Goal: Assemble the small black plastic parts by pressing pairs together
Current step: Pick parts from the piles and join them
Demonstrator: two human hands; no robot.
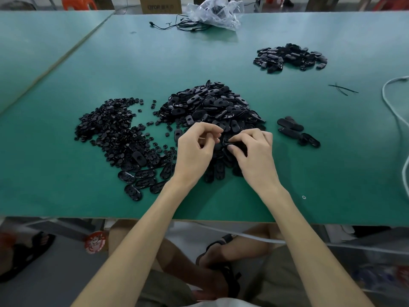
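Black oval part (pixel 230 143), glossy, flat, held just above the near edge of the big heap of ovals (pixel 212 105) at mid desk (pixel 332 165); heap of small round pieces (pixel 110 125) to the left. Part mostly covered by fingers, its joint not readable. Right hand (pixel 254 151) grips it, thumb on top, fingers curled; left hand (pixel 197 147) curled, thumb and forefinger apparently pinching its left end; both forearms reach in from the near edge.
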